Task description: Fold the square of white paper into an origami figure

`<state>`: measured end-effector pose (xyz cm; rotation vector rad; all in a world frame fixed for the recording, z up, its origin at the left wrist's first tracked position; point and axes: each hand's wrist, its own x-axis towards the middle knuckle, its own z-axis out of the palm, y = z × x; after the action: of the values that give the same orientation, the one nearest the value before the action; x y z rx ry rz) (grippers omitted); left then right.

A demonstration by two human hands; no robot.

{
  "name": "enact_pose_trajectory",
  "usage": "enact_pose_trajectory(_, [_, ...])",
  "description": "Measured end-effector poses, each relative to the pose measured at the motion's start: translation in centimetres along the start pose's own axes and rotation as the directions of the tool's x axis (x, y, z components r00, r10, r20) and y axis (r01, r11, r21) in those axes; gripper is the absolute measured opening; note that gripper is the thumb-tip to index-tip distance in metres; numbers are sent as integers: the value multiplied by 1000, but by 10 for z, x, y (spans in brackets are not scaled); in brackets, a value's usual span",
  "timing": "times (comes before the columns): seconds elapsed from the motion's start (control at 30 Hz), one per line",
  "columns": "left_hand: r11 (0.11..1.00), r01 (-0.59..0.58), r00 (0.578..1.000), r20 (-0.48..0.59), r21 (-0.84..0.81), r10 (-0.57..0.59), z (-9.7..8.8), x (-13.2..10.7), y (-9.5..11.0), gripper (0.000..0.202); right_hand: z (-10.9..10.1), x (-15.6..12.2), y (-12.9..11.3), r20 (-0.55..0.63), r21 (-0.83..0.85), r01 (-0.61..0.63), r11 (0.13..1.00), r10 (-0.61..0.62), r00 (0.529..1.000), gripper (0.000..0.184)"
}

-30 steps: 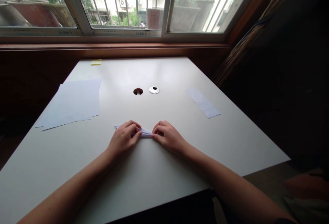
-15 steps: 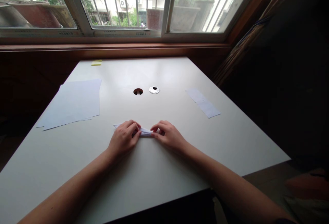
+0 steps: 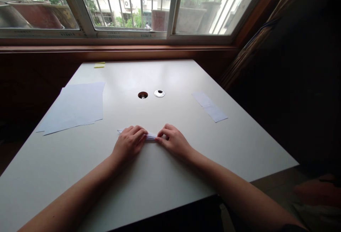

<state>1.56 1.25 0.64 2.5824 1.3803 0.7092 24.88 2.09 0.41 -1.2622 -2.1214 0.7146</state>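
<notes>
A narrow piece of folded white paper (image 3: 151,136) lies low on the white table (image 3: 160,175) between my hands. My left hand (image 3: 130,139) is closed over its middle, fingers bent across the top and hiding much of it. A pointed end of the paper sticks out to the left of that hand. At the right end, my right hand (image 3: 172,139) pinches the paper between thumb and index finger, the other fingers curled. How the layers lie under my left hand cannot be made out.
Several large white sheets (image 3: 73,108) overlap at the left edge. Smaller paper strips (image 3: 210,107) lie to the right. Beyond my hands are a round cable hole (image 3: 142,95) and its silver ring cover (image 3: 159,93). Yellow sticky notes (image 3: 99,65) sit at the far left corner, below the window.
The fingers of my left hand have flattened and moved slightly right over the paper. My right hand keeps its pinch at the right end, shifted only a little.
</notes>
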Motion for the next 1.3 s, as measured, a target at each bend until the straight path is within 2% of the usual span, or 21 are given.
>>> enact_pose_trajectory(0.3, [997, 4, 1000, 21, -72, -3, -1, 0, -1, 12, 0, 1, 0, 6, -26, 11, 1000, -11, 1000, 13])
enact_pose_trajectory(0.53, [977, 128, 992, 30, -172, -125, -2, 1, -4, 9, -2, 2, -3, 29, -46, 3, 999, -2, 1000, 12])
enact_pose_trajectory(0.67, [968, 157, 988, 33, -195, -154, -3, 1, -2, 7, -2, 2, -4, 11, -65, 10, 998, -10, 1000, 13])
enact_pose_trajectory(0.93, [968, 128, 991, 3, -214, -131, -4, 0, -5, 13, -2, 3, -1, 40, -49, 13, 999, -11, 999, 15])
enact_pose_trajectory(1.3, [992, 31, 1000, 8, -125, -30, -5, -2, -6, 12, -2, 3, 0, 32, -56, 7, 998, -6, 999, 15])
